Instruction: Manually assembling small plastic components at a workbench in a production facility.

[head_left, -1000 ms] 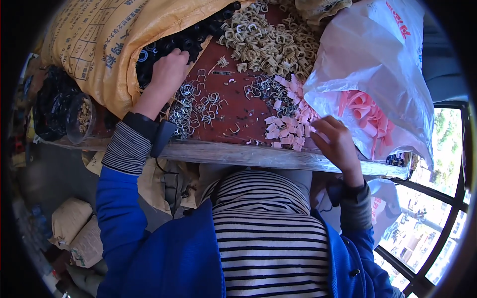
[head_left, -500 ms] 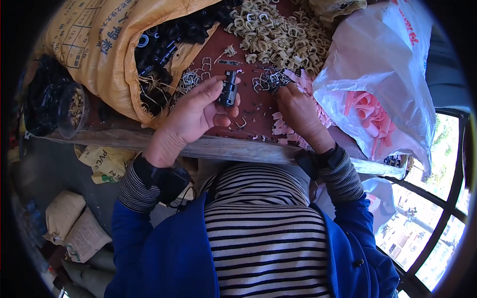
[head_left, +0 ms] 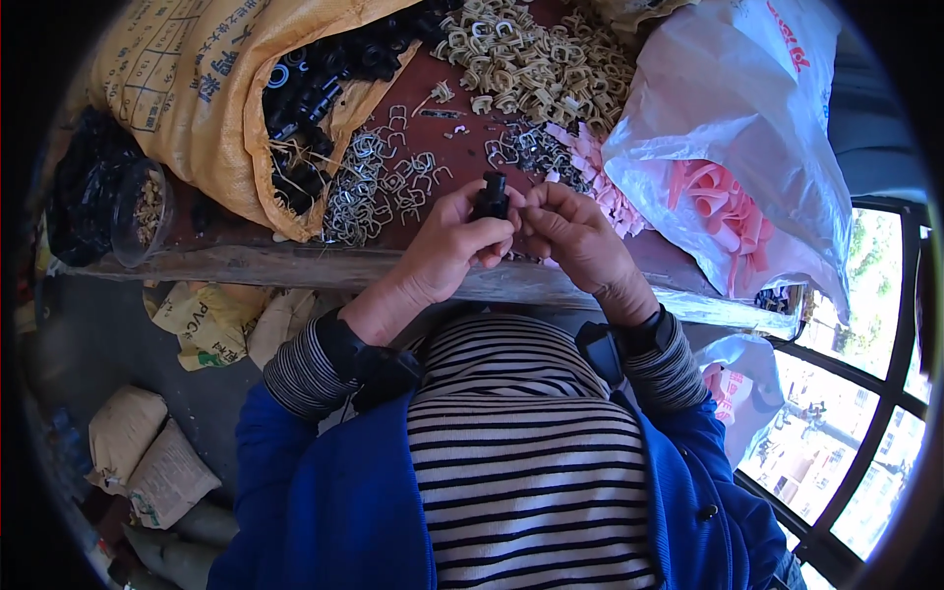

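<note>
My left hand (head_left: 442,241) grips a small black cylindrical plastic fitting (head_left: 494,195) above the near side of the reddish-brown table. Its fingers wrap round the lower part, and the narrower end points up. Close against it, on the right, my right hand (head_left: 588,246) is closed in a pinch; whatever lies between those fingertips is too small to make out. Bent U-shaped metal clips (head_left: 364,187) lie in a heap beyond my left wrist. Small dark and metal pieces (head_left: 546,147) are scattered behind my right hand, beside pink strips (head_left: 605,187).
An orange woven sack (head_left: 211,108) full of black fittings (head_left: 313,103) lies open at the left, near a clear tub (head_left: 143,216). Beige plastic clips (head_left: 541,64) are piled at the back. A white plastic bag (head_left: 718,108) spills pink pieces (head_left: 723,206). The table's wooden edge (head_left: 295,265) runs below my hands.
My right hand has left the small dark pieces and come toward me and left, up to the fitting. My left hand has moved right and nearer with the fitting, uncovering the metal clips.
</note>
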The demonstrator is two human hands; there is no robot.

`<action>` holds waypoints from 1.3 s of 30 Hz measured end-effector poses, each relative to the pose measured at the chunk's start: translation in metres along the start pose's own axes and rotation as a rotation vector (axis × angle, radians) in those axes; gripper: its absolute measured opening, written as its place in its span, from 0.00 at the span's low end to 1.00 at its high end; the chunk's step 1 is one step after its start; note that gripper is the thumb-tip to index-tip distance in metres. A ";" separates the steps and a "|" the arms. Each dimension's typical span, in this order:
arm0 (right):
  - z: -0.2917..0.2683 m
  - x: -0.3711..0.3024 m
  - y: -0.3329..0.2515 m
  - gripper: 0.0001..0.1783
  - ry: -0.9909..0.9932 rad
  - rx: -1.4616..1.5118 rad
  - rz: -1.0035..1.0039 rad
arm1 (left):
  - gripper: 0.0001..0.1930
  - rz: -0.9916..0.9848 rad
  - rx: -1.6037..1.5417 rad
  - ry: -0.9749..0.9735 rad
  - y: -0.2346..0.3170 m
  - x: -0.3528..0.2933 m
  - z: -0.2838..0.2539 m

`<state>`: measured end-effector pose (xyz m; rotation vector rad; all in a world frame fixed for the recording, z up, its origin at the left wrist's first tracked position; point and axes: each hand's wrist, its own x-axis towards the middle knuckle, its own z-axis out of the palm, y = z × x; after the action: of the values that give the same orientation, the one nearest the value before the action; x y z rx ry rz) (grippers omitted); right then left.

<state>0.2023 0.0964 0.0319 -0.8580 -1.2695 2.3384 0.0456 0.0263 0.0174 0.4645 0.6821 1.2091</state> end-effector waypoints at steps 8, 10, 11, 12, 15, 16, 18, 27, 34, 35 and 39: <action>0.000 -0.010 0.009 0.08 -0.017 0.139 -0.135 | 0.07 0.161 0.423 0.091 -0.010 0.001 0.013; 0.000 -0.010 0.011 0.08 -0.018 0.149 -0.149 | 0.06 0.185 0.475 0.093 -0.012 0.003 0.013; 0.000 -0.010 0.011 0.08 -0.023 0.154 -0.160 | 0.06 0.212 0.492 0.102 -0.012 0.004 0.014; 0.000 -0.009 0.011 0.08 -0.031 0.159 -0.168 | 0.05 0.239 0.508 0.115 -0.012 0.004 0.013; 0.005 -0.011 0.007 0.07 0.045 0.142 -0.133 | 0.05 0.246 0.472 0.147 -0.014 0.007 0.011; 0.006 -0.011 0.006 0.06 0.082 0.132 -0.115 | 0.05 0.230 0.422 0.166 -0.014 0.008 0.010; 0.004 -0.011 0.007 0.06 0.089 -0.018 -0.147 | 0.05 0.215 0.370 0.190 -0.015 0.008 0.008; 0.007 -0.015 0.010 0.05 0.232 -0.908 -0.455 | 0.09 -0.012 0.220 0.228 -0.014 0.005 0.009; 0.013 -0.023 -0.004 0.04 0.245 -1.043 -0.467 | 0.13 -0.191 -0.246 0.037 -0.004 -0.001 0.004; 0.012 -0.023 -0.005 0.04 0.235 -1.139 -0.524 | 0.12 -0.181 -0.228 0.018 -0.003 -0.002 0.003; 0.015 -0.023 -0.007 0.06 0.226 -1.307 -0.652 | 0.11 -0.162 -0.156 0.017 -0.005 -0.006 0.002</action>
<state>0.2100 0.0778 0.0519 -0.7614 -2.4478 0.7133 0.0490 0.0195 0.0170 0.2643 0.6225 1.1039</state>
